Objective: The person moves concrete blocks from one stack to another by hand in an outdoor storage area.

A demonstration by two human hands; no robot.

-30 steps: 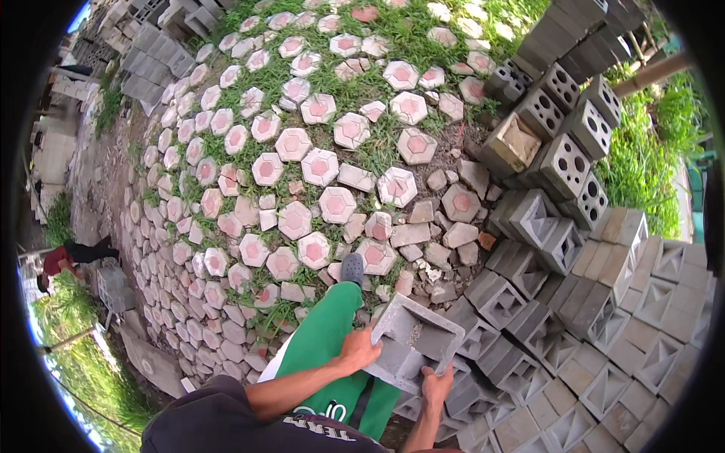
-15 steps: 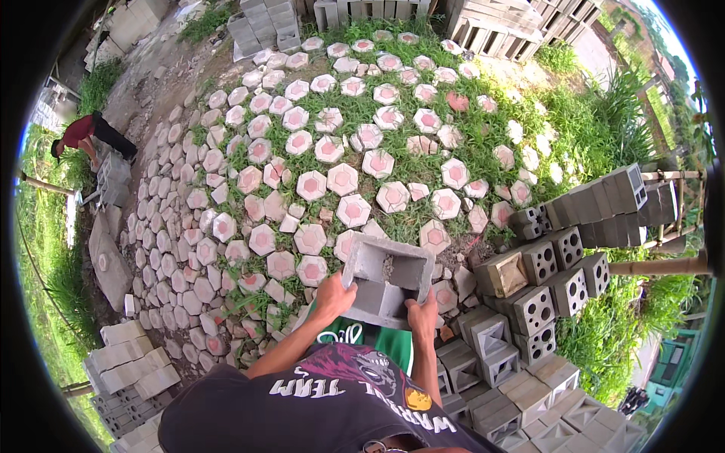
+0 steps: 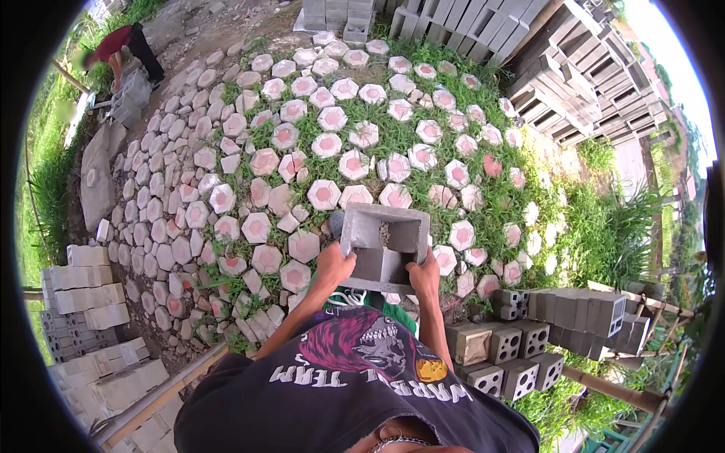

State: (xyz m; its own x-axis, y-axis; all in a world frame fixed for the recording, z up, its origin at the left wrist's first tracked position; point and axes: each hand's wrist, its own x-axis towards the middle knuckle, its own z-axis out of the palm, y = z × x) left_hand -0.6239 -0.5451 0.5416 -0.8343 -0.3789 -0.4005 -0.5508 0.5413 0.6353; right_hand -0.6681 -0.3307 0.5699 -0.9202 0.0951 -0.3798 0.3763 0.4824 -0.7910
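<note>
A grey hollow concrete block point(image 3: 384, 214) is held out in front of my body, its open recesses facing up toward me. On its left side my left hand point(image 3: 334, 266) is closed round the lower edge. My right hand point(image 3: 424, 272) grips the opposite side, its thumb over the near right corner. Some dirt shows inside the far recess. Beneath the block lies grassy ground set with hexagonal paving stones point(image 3: 324, 194), which have pinkish centres.
Blocks with round holes point(image 3: 519, 379) are stacked at my right, by a bamboo pole point(image 3: 615, 389). Pale blocks point(image 3: 89, 296) stand at left. Far right rises a tall stack of hollow blocks point(image 3: 563, 94). At the far left a person in a red shirt point(image 3: 113, 41) bends over grey blocks point(image 3: 132, 97).
The view has swung and shifted: the right-hand stacks sit lower and the far stacks show more. The block stays in both hands, now held straighter. The person at far left still bends over.
</note>
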